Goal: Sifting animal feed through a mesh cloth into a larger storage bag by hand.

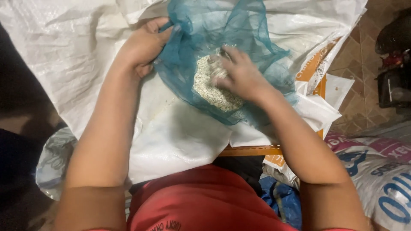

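A teal mesh bag [239, 30] lies open on white woven sacks [77, 55]. Inside it sits a heap of pale granules [209, 92]. My left hand [143, 45] grips the bag's left rim and holds it up. My right hand [239, 75] reaches inside the bag, fingers curled around a small clear container [216, 64] resting on the granules. The container is blurred and partly hidden by my fingers.
An orange frame edge [252, 150] shows under the white sacks. A printed sack with blue and pink markings [381, 171] lies at the lower right. Brown tiled floor [355, 60] and a dark object [394, 64] are at the right. My red shirt [205, 201] fills the bottom.
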